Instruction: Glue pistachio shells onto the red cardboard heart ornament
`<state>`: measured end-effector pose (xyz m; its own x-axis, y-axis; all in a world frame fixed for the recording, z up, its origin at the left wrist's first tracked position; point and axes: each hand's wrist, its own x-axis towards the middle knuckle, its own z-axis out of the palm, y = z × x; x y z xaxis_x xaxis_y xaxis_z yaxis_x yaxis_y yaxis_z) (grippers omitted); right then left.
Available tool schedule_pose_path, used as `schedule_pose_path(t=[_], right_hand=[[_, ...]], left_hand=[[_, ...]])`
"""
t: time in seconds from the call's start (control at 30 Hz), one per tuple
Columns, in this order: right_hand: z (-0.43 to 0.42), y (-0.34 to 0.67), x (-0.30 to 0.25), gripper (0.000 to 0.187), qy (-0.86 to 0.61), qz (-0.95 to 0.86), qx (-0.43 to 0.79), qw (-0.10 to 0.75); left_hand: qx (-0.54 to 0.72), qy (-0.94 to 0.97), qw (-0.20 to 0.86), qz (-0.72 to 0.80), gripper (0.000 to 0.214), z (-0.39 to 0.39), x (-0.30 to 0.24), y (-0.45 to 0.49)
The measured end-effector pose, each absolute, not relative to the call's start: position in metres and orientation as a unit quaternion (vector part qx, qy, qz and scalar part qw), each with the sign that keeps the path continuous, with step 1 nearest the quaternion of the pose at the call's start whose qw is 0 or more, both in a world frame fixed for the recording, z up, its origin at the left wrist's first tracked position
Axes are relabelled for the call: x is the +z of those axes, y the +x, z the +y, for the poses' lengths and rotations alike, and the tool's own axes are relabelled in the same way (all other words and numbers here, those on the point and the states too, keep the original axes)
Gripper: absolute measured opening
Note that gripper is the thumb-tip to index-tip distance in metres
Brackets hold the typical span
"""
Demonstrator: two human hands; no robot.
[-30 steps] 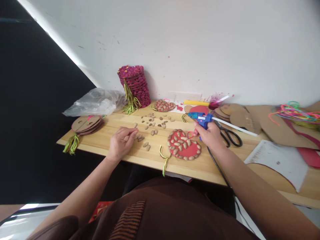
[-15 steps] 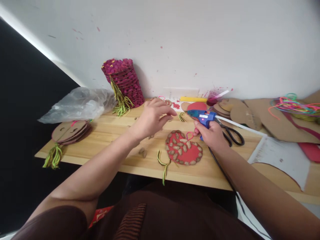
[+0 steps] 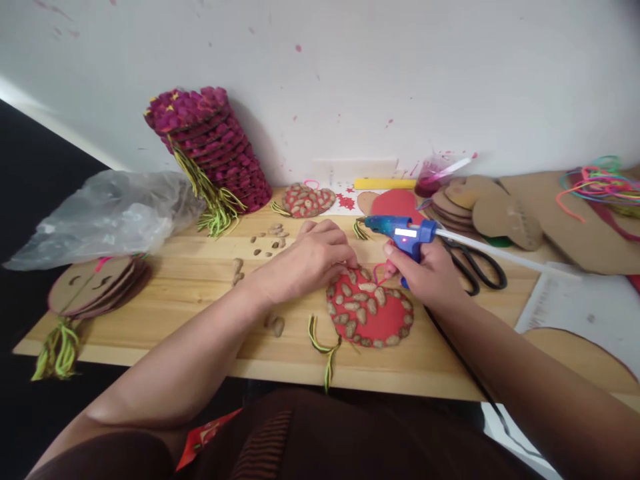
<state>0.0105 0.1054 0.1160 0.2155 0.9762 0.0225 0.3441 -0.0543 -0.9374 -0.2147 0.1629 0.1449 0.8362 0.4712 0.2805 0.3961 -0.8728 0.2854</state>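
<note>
My right hand grips a blue glue gun, its nozzle pointing left and a white glue stick running out to the right. Just below it a red heart-shaped card covered with peanut shells lies on the wooden table. My left hand rests at the heart's upper left edge, fingers curled together and touching it; what they pinch is hidden. Loose peanut shells lie behind and left of that hand.
A tall stack of dark red decorated pieces stands by the wall. A plastic bag and cardboard discs are at the left. Black scissors, cardboard shapes, coloured cords and white paper are at the right.
My left hand left the loose shells at the left, swung across the table and came down at the heart's upper left edge. My right hand kept the glue gun above the heart. The camera moved closer.
</note>
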Motion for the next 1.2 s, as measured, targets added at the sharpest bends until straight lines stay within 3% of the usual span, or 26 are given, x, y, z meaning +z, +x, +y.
schedule_pose_path(t=[0.3, 1.2], right_hand=[[0.102, 0.007, 0.12, 0.021, -0.632, -0.541, 0.342, 0.438], [0.102, 0.01, 0.115, 0.02, -0.618, -0.553, 0.35, 0.435]], left_hand=[[0.129, 0.961, 0.093, 0.228, 0.017, 0.155, 0.142, -0.207], [0.183, 0.942, 0.04, 0.28, 0.018, 0.163, 0.146, -0.216]])
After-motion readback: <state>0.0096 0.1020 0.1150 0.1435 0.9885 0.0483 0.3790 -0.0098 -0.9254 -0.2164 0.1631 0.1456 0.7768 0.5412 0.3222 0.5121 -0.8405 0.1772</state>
